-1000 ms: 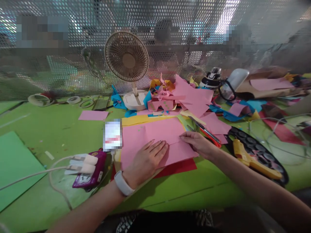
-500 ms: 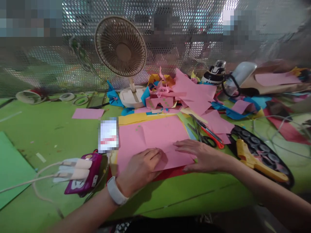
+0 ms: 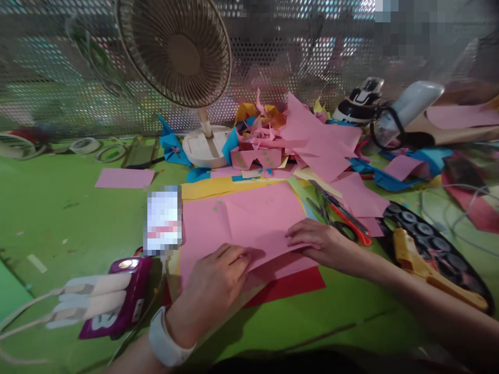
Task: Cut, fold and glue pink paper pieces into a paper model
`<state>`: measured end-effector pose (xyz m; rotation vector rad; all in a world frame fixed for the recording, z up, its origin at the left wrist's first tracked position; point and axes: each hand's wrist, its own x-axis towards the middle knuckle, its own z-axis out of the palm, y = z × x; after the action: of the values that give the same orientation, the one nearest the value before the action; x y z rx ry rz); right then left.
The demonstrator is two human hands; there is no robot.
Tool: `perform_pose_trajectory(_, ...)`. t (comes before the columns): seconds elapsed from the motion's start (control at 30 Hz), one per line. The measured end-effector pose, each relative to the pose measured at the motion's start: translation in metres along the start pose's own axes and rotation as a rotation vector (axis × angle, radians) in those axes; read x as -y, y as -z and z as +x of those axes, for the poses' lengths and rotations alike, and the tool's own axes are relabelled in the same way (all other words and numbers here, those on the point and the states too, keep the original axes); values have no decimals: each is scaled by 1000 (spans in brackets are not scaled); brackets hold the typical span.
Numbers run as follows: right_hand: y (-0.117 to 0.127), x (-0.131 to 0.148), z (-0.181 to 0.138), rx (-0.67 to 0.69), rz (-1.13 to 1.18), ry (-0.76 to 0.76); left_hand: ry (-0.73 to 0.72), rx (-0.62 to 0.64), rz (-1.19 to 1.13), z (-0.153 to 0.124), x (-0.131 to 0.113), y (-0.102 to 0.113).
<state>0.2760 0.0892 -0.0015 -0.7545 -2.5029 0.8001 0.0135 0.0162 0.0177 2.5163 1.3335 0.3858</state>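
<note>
A large pink paper sheet [image 3: 249,218] lies on the green table, over a red sheet [image 3: 296,284] and a yellow sheet [image 3: 218,188]. My left hand [image 3: 212,288], with a white watch at the wrist, has its fingers curled on the sheet's near left part and pinches the folded flap. My right hand [image 3: 323,243] rests on the sheet's right edge and holds the fold there. The near part of the pink sheet is folded up over itself.
A desk fan [image 3: 177,52] stands at the back. A pile of paper scraps [image 3: 296,145] lies behind the sheet. Red-handled scissors [image 3: 343,218], a yellow glue gun [image 3: 421,262] on a dark tray, a phone [image 3: 162,221] and a purple power strip [image 3: 120,304] lie around.
The view has moved closer and lower. My left hand curled from flat into a pinch on the flap; my right hand stayed at the sheet's right edge while the fold lifted.
</note>
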Motion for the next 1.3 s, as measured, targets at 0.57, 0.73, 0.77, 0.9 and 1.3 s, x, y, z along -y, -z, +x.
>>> perform_pose_trajectory(0.57,-5,2,-3,-196,32,52,-137,-208,-19,5,14,9)
perform_pose_trajectory(0.73,4,14,-5,-269,42,185,-339,-341,72,5,9,24)
perform_pose_trajectory(0.77,5,15,-7,-276,37,197,-359,-328,88,4,8,25)
perform_pose_trajectory(0.9,8,17,-15,-289,-39,256,-365,-255,69,3,10,28)
perform_pose_trajectory(1.3,4,3,-13,-3,-249,289,-310,-43,90,8,27,9)
